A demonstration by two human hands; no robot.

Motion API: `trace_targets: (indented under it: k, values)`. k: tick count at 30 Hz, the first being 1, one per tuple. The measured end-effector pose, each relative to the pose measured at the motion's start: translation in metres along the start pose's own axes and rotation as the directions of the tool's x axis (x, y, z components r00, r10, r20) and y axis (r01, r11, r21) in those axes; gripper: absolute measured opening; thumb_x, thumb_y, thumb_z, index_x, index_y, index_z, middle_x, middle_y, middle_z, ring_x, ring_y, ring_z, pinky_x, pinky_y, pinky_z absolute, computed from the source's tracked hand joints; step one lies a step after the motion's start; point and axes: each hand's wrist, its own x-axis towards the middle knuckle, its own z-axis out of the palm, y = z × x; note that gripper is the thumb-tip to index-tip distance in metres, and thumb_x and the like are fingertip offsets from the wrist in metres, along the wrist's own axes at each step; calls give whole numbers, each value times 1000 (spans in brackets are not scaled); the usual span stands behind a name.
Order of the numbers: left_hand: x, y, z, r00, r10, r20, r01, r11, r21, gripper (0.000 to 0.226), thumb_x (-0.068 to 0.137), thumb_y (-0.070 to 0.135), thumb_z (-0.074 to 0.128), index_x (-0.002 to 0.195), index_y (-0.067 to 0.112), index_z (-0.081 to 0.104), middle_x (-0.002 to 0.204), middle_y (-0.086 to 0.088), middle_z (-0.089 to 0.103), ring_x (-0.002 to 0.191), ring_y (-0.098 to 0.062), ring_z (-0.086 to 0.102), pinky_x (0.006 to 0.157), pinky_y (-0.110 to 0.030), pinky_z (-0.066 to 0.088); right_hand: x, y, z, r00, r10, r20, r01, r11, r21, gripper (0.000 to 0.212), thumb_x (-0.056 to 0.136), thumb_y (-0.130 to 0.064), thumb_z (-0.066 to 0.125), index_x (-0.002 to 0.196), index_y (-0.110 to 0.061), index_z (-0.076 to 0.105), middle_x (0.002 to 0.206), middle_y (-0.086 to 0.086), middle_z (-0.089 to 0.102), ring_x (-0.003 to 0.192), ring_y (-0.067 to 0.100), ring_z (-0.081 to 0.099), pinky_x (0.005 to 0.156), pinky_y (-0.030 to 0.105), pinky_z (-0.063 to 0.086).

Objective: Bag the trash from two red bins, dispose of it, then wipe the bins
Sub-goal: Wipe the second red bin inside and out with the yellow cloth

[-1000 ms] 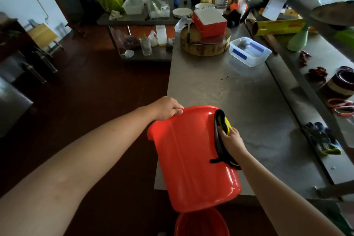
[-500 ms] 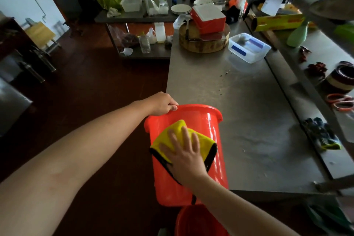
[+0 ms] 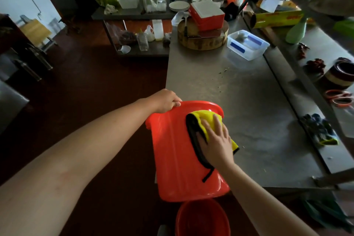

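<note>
Steel counter, dim kitchen, cluttered shelves behind. Red bin tilted at counter's near edge — left hand clamps the rim, right hand flat, pressing yellow cloth to its wall. Advice: overlapping strokes, rotate the bin. Second bin below.

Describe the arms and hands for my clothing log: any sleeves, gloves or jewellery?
Both forearms are bare as far up as the picture shows; no sleeve edge is in view. The left hand and right hand wear no gloves. No watch, bracelet or ring shows on the visible wrists and fingers.
</note>
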Motion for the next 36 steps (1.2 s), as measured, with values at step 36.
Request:
trace_targets:
  k: [36]
  values:
    - [-9, 23, 14, 992, -76, -97, 76, 997, -6, 37, 105, 27, 52, 139, 14, 59, 143, -10, 57, 135, -26, 49, 111, -32, 35, -59, 25, 3, 950, 304, 71, -312, 915, 255, 56, 99, -58, 41, 152, -50, 27, 166, -3, 17, 147, 35, 29, 114, 54, 35]
